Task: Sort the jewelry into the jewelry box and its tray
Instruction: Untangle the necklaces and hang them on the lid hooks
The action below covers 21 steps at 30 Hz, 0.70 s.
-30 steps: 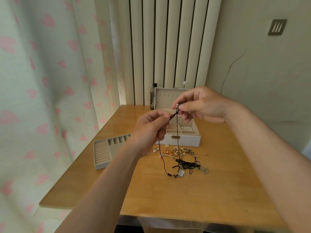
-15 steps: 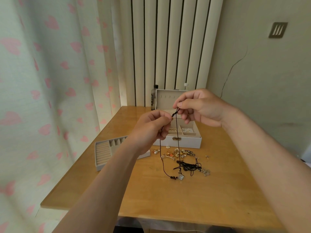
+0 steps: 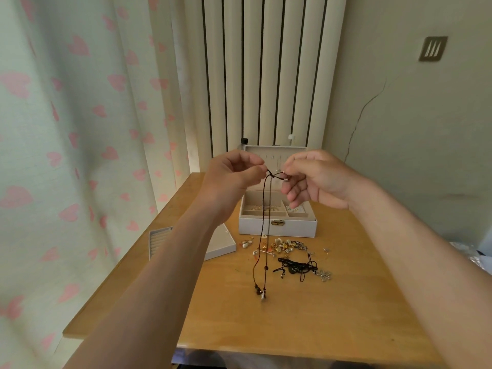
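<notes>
1. Heart-printed curtains (image 3: 66, 129) are hanging down the left side, next to a wooden tabletop (image 3: 346, 315).
2. A pale tray (image 3: 159, 241) with ribbed slots is lying near the tabletop's left edge, partly hidden behind the left forearm.
3. The left hand (image 3: 234, 177) is hovering above the tabletop, pinching one end of a dark cord necklace (image 3: 263, 217) between thumb and fingertips.
4. The necklace is hanging in a long loop, its beaded bottom dangling close to the tabletop; contact cannot be told.
5. The white jewelry box (image 3: 277, 227) is standing open behind the loop, lid upright, with small pieces lying in its front compartments.
6. The right hand (image 3: 316, 179) is pinching the cord's other end beside a small metal clasp.
7. Loose jewelry (image 3: 282, 246) is lying just before the box, with tangled black cords (image 3: 295, 266) and a flower pendant (image 3: 323, 274) further right.
</notes>
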Each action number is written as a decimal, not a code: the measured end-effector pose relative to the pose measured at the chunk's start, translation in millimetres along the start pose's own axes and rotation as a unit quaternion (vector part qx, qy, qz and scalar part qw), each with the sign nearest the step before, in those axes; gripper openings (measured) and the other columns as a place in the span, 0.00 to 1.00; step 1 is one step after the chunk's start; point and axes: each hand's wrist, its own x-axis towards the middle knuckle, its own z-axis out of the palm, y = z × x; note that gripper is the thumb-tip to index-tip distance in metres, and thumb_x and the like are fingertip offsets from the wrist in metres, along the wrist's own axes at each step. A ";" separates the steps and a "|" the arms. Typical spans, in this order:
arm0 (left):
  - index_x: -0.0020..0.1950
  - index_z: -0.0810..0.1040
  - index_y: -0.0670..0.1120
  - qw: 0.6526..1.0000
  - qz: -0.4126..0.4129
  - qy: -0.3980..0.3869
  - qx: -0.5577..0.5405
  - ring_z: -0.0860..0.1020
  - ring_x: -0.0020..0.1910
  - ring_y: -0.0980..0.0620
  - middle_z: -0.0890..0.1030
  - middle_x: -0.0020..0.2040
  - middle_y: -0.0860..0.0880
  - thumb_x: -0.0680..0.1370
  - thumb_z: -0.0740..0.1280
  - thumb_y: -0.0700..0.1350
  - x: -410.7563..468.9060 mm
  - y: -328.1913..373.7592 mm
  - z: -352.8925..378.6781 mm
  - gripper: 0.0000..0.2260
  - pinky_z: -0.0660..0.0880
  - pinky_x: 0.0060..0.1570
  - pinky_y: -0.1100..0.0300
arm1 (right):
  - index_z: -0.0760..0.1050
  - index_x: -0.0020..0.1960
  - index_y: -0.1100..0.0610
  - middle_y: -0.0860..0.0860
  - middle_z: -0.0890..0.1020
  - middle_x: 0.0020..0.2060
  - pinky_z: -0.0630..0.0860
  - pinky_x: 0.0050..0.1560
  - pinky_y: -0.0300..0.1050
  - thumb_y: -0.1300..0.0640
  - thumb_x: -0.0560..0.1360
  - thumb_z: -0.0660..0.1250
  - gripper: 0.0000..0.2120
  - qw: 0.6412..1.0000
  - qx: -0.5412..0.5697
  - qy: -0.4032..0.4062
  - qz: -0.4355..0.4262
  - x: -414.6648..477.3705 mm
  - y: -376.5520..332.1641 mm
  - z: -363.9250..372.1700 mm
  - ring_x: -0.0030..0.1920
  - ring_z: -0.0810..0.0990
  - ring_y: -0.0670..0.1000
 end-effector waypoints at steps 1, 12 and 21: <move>0.43 0.83 0.46 1.000 0.009 0.003 0.004 0.82 0.43 0.45 0.83 0.39 0.44 0.74 0.73 0.33 2.8 3.8 1.2 0.08 0.79 0.53 0.46 | 0.76 0.45 0.65 0.62 0.80 0.35 0.79 0.32 0.48 0.63 0.79 0.62 0.07 0.999 -0.029 0.016 0.010 0.5 1.1 -1.5 0.31 0.78 0.57; 0.49 0.82 0.41 0.992 0.062 -0.037 0.107 0.81 0.37 0.49 0.82 0.38 0.46 0.73 0.70 0.31 18.0 44.8 16.4 0.08 0.75 0.38 0.60 | 0.83 0.46 0.58 0.58 0.84 0.43 0.74 0.43 0.50 0.57 0.77 0.68 0.06 0.991 -0.039 0.033 -0.126 2.6 -13.4 4.9 0.43 0.82 0.55; 0.51 0.80 0.41 1.000 -0.001 -0.022 0.015 0.82 0.42 0.46 0.82 0.41 0.45 0.77 0.66 0.31 9.9 33.4 18.9 0.07 0.80 0.47 0.50 | 0.80 0.46 0.58 0.58 0.81 0.37 0.76 0.36 0.47 0.64 0.75 0.70 0.02 0.996 0.044 0.014 -0.073 -4.7 -15.1 4.6 0.36 0.80 0.56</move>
